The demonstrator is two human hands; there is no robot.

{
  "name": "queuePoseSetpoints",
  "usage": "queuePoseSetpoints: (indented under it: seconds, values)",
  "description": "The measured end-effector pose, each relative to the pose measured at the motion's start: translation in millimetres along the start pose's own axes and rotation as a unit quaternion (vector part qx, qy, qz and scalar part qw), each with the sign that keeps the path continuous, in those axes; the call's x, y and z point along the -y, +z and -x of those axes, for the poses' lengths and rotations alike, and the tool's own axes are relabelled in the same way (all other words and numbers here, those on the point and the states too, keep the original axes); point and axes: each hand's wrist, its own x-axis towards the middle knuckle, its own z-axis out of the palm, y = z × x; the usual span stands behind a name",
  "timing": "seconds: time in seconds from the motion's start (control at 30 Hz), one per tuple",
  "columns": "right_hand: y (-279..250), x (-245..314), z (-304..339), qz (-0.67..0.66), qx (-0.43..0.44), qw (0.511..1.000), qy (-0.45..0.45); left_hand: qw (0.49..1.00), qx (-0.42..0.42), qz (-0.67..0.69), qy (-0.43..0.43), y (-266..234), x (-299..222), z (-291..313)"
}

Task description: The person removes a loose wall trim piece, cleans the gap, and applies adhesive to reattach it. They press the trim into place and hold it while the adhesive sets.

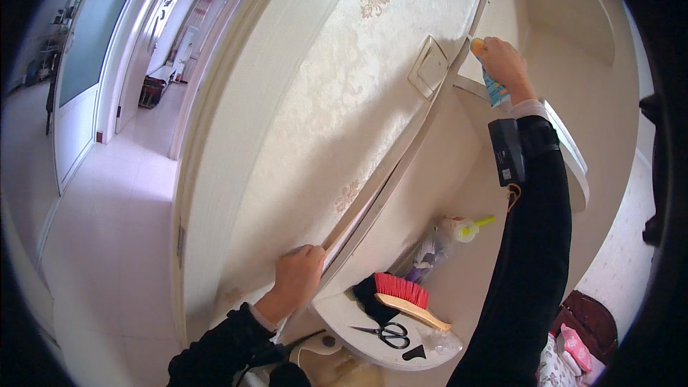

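— Two hands up on the wall, as I see it from the head feed. Left hand low, fingers curled shut over the edge of a long cream strip of patterned wallpaper where it meets the corner trim.

— And the other?

— Right hand raised high, closed around a small blue-and-white plastic scraper with an orange tip, the tip pressed at the same seam, just right of the square white wall switch plate. Black sleeve, a black device strapped at the wrist.

— Where does the strip run?

— Diagonally, from the lower hand up toward the scraper, along the corner.

— Anything below?

— Curved white shelf near the left hand. On it: black-handled scissors, a wooden-backed brush with red and black bristles, a clear plastic bag with a yellow-capped bottle behind. Tiled hallway floor to the left.
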Motion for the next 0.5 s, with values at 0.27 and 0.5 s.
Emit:
queuePoseSetpoints:
  seconds: [0.27,0.5]
  values:
    - [3,-5,10,-0.017,0.052,0.998,-0.028,1.000,0.012,0.000,-0.007,1,0,-1]
    - [4,-7,19,-0.031,0.035,0.997,-0.058,1.000,-0.006,0.003,-0.013,2,1,0]
